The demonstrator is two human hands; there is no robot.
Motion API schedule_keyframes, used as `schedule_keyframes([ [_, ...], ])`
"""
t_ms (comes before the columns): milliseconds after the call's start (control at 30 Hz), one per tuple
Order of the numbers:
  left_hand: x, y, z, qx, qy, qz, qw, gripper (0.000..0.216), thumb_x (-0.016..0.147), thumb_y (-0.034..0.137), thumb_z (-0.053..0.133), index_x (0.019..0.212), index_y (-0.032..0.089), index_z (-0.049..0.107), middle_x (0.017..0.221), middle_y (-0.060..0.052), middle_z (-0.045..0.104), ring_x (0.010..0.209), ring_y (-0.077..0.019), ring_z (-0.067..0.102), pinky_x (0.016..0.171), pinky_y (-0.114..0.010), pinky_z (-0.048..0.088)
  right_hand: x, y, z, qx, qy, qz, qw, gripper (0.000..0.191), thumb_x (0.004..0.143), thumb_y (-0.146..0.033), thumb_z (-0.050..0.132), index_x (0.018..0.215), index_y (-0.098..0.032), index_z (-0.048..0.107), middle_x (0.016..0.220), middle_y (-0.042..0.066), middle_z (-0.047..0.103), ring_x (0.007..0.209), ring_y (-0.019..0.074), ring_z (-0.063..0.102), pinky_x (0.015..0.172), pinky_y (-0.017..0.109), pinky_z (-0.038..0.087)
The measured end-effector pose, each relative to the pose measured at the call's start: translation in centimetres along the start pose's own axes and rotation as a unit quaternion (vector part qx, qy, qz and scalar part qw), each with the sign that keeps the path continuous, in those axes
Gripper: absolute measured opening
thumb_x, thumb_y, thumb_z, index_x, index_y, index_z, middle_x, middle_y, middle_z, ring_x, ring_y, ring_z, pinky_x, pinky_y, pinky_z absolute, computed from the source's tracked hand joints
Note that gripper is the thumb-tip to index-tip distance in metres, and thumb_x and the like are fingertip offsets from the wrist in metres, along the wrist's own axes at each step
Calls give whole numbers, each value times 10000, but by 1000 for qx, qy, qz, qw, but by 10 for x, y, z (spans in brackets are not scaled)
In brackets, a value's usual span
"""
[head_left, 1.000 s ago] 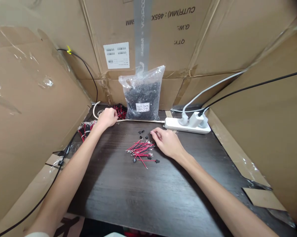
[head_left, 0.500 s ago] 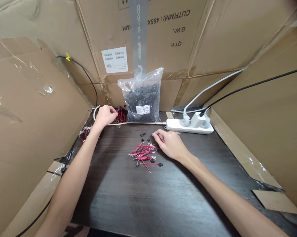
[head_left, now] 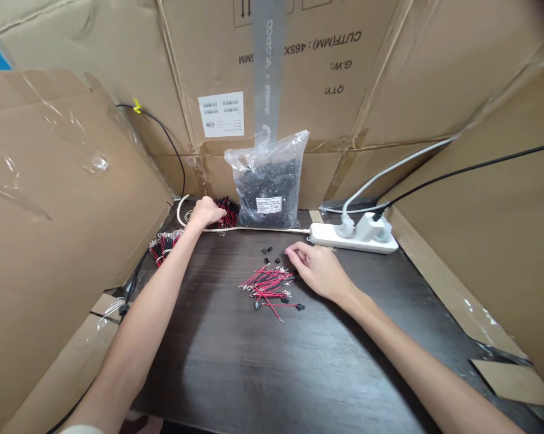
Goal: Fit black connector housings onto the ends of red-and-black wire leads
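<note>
My left hand [head_left: 208,212] reaches to the back of the table, at a pile of red and black wires [head_left: 228,211]. Its fingers are closed, and the hand itself hides whatever is between them. My right hand [head_left: 317,265] rests on the table with fingers curled and thumb and forefinger pinched; I cannot make out anything in the pinch. Left of it lies a loose heap of short red and black wires [head_left: 267,282] with bare metal ends. Several small black connector housings [head_left: 266,250] lie just behind the heap. In front, a red wire [head_left: 278,305] ends in a black connector [head_left: 300,307].
A clear plastic bag [head_left: 269,187] of black pieces leans on the cardboard back wall [head_left: 299,108]. To its right sits a white power strip [head_left: 353,237] with plugs and cables. Bundled wires [head_left: 163,244] lie left, beside my left forearm. Cardboard walls enclose both sides.
The whole view has shifted slightly, so things appear further right and lower. My left hand has tipped more palm-down over the back wire pile. My right hand stays in about the same place.
</note>
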State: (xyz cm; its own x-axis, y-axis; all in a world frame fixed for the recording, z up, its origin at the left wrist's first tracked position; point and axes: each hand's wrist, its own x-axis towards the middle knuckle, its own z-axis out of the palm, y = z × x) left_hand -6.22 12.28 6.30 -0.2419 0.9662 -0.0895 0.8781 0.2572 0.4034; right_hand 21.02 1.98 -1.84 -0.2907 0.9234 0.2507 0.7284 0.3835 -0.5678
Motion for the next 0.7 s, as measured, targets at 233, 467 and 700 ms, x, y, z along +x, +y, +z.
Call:
schedule_keyframes([
  [233, 0, 9, -11, 14, -32, 1, 999, 194, 703, 292, 708, 566, 155, 693, 617, -79, 699, 696, -210, 676, 681, -288, 519, 1, -2, -3, 19, -1, 5, 1000, 343, 954, -373, 416, 887, -180, 690, 557, 3, 581, 523, 169, 525, 583, 277, 326],
  [467, 3, 19, -4, 15, 20, 6, 1000, 149, 673, 296, 725, 718, 155, 736, 656, -88, 712, 770, -249, 700, 726, -315, 531, 1, -1, -4, 34, -1, 8, 999, 344, 951, -376, 423, 880, -177, 695, 556, -1, 567, 529, 165, 510, 580, 278, 328],
  [700, 3, 18, -8, 56, 18, 22, 998, 218, 690, 353, 740, 788, 158, 742, 659, -113, 713, 839, -280, 706, 773, -333, 536, 1, 0, -3, 33, -5, 13, 999, 346, 951, -384, 425, 887, -177, 694, 544, -11, 556, 520, 153, 494, 574, 278, 323],
])
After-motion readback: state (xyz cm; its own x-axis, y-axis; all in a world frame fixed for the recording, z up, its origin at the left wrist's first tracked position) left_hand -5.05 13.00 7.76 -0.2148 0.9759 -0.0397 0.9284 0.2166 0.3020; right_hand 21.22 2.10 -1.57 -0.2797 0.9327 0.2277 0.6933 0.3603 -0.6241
